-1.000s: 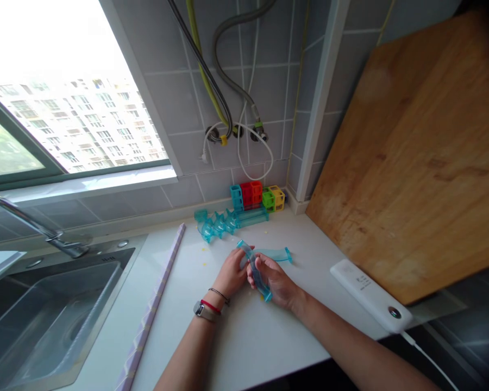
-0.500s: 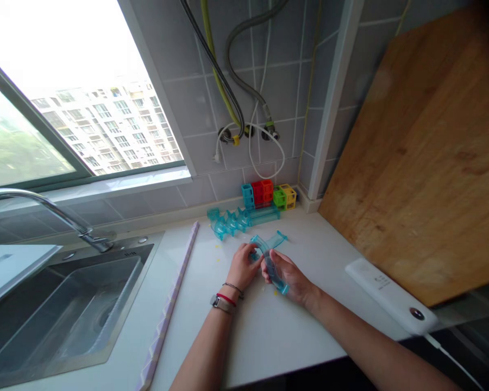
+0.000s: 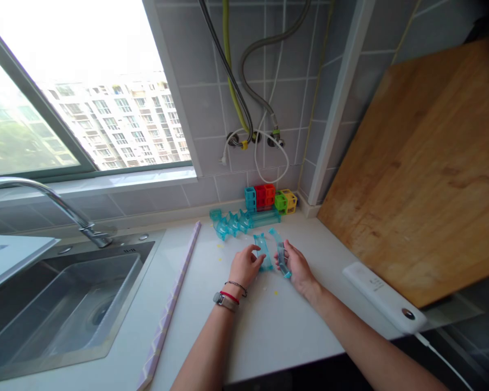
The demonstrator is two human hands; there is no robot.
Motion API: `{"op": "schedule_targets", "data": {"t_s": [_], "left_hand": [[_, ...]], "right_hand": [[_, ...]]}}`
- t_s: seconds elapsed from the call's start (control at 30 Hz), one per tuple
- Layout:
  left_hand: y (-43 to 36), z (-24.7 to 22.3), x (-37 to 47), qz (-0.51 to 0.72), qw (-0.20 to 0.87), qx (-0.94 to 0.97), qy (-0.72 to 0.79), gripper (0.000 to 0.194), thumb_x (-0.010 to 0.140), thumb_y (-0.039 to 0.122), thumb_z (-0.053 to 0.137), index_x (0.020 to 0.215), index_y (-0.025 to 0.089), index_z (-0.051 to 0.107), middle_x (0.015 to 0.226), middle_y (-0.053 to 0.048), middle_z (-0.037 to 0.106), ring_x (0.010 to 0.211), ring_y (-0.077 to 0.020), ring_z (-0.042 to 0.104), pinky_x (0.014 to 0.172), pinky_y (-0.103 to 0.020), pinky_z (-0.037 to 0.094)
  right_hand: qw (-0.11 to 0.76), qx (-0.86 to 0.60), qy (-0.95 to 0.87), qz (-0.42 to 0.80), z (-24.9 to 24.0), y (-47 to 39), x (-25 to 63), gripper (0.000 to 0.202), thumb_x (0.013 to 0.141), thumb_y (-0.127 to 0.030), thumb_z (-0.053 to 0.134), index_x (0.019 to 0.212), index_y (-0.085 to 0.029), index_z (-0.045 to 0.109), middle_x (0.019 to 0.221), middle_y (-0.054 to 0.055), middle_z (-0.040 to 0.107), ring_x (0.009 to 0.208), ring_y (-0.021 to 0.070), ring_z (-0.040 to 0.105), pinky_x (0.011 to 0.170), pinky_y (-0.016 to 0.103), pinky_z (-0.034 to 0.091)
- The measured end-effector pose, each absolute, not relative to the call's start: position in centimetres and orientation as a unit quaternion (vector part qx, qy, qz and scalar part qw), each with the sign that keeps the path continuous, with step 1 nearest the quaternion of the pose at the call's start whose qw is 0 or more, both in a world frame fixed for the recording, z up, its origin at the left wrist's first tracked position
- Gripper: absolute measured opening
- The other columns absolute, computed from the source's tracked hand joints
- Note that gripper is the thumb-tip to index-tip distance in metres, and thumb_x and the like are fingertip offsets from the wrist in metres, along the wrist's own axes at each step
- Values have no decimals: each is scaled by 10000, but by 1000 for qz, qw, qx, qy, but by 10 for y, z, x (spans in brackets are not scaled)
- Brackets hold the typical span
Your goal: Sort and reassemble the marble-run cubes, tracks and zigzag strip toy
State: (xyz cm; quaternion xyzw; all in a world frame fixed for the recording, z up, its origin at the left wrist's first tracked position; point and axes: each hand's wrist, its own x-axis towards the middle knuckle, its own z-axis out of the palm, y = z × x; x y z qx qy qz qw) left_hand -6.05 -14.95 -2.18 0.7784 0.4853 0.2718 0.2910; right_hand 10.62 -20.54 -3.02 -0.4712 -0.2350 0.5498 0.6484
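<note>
Two translucent blue toy track pieces are between my hands over the white counter. My right hand (image 3: 296, 267) is closed on a curved track piece (image 3: 275, 237), which stands tilted on its side along my fingers. To its left is a straighter track piece (image 3: 263, 250), apparently lying on the counter. My left hand (image 3: 245, 266) is at that piece's left edge, its thumb and forefinger apart and overlapping it in view. Whether they touch it is hard to tell. Behind them lie blue spiral pieces (image 3: 230, 224) and a long blue track (image 3: 264, 218).
Blue, red, green and yellow toy blocks (image 3: 264, 196) stand against the wall. A lilac strip (image 3: 173, 298) lies between my left arm and the sink (image 3: 118, 331). On the right are a white power bank (image 3: 381, 296) with a cable and a leaning wooden board (image 3: 415, 179).
The curved piece has moved off the other piece to the right, held in my right hand. The straighter piece has turned and now lies beside my left fingers. The view has shifted slightly.
</note>
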Motion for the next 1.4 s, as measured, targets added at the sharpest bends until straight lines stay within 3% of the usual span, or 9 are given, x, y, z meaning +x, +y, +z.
{"op": "schedule_targets", "data": {"t_s": [0.17,0.37,0.6,0.77,0.93,1.1,1.4], "left_hand": [[-148,-26,-62,277,286,783,478,201,900,346,576,979,210,701,668,8,696,616,-141,609,621,-236,425],[-148,-28,-61,319,286,767,478,192,885,268,557,1005,201,692,851,-27,729,646,-138,618,649,-247,463],[-146,-30,-64,318,232,772,499,476,834,96,503,1278,243,587,1260,-65,640,957,-188,677,840,-284,511],[-140,-32,-70,322,219,762,518,462,828,25,440,1146,269,669,1248,-38,640,945,-183,675,820,-280,513],[-134,-31,-77,340,196,738,550,452,791,-15,444,1024,250,727,1163,-47,678,1026,-214,647,852,-298,503],[-131,-31,-80,349,192,724,563,440,800,-16,448,985,248,748,1127,-51,703,1032,-229,637,839,-303,499],[-125,-39,-80,391,215,694,565,346,884,77,470,937,260,758,1075,-43,733,950,-209,668,785,-277,494]], "right_hand": [[639,-527,-309,467,-35,-205,109,384,708,-517,786,869,-212,617,709,-12,662,607,144,617,531,244,499],[553,-620,-406,381,-38,-187,138,319,760,-507,678,818,-207,587,735,11,645,608,165,629,503,254,500],[425,-693,-516,271,-30,-148,188,303,717,-509,661,724,-210,614,663,40,670,588,203,640,572,295,495],[354,-680,-583,270,-17,-136,198,398,793,-580,527,818,-196,631,730,58,694,670,216,654,606,297,491],[235,-641,-663,306,-5,-153,194,304,768,-468,652,746,-167,693,701,30,669,698,195,611,658,287,468],[118,-525,-777,327,11,-181,180,189,857,-351,650,892,-199,756,986,60,678,915,208,626,817,305,476],[86,-476,-812,326,22,-186,160,138,891,-297,669,939,-222,774,1050,75,652,1008,226,631,954,358,472]]}}
